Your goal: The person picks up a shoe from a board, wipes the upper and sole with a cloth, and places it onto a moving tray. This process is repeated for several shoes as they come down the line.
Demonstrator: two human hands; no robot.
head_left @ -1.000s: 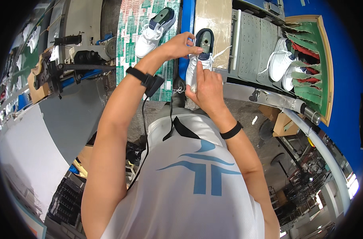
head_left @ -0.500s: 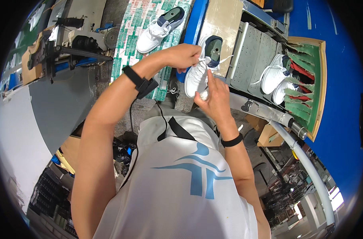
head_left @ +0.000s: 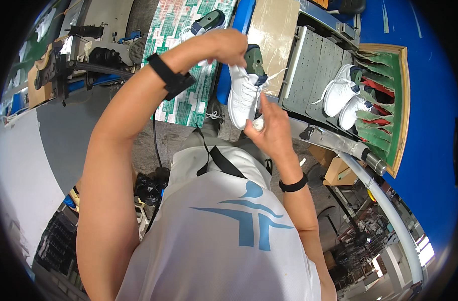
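Observation:
A white lace-up sneaker (head_left: 243, 98) with a dark blue collar is in front of me, toe toward me. A dark green shoe last (head_left: 255, 62) fills its opening. My left hand (head_left: 228, 46) is closed at the collar's left side, fingertips against the sneaker; part of the grip is hidden. My right hand (head_left: 273, 128) is at the toe's right side, thumb and fingers curled round a small white wad (head_left: 259, 123), with the index finger extended along the laces. One loose lace end (head_left: 276, 74) sticks out to the right.
Another white sneaker on a last (head_left: 209, 21) stands on the green-and-white patterned board (head_left: 181, 95) at left. Two more white sneakers (head_left: 338, 90) sit on a grey perforated conveyor (head_left: 309, 70) before a machine opening with torn green flaps (head_left: 382, 108). A metal roller bar (head_left: 339, 143) runs below.
My left hand has moved left and away from the laces to the collar. The sneaker's heel has swung left with it. My right hand stays almost where it was.

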